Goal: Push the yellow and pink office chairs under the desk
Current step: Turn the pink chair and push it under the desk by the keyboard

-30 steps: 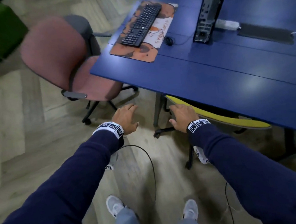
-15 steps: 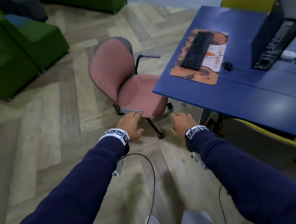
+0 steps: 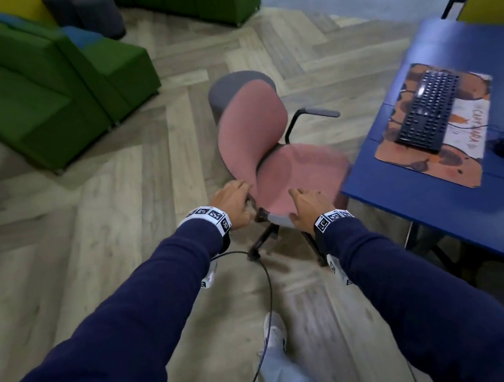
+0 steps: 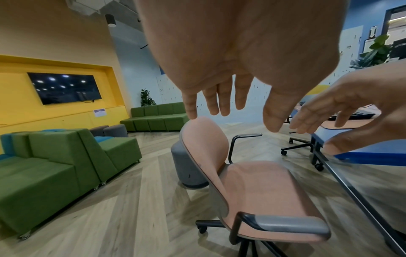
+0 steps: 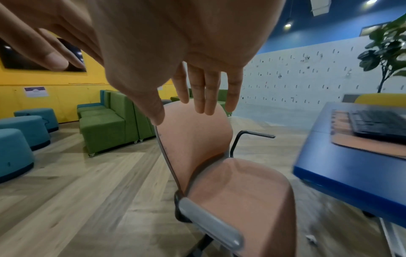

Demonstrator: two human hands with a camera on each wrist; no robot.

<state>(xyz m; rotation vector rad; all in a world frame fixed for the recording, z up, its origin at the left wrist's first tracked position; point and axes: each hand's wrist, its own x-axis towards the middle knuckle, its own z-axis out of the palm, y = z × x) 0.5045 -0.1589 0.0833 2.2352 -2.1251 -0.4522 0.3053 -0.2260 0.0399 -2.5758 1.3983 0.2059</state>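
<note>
A person's left hand (image 3: 233, 200) and right hand (image 3: 308, 206), fingers (image 4: 222, 97) released and holding nothing, reach over the pink office chair (image 3: 275, 155) at frame centre, its seat just beside the blue table (image 3: 437, 198) at right.

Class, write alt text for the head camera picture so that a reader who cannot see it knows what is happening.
Two hands in navy sleeves, the left hand and right hand, reach with open fingers toward a pink office chair. The chair stands on a wooden floor beside a blue desk with a keyboard; green sofas sit behind.
</note>
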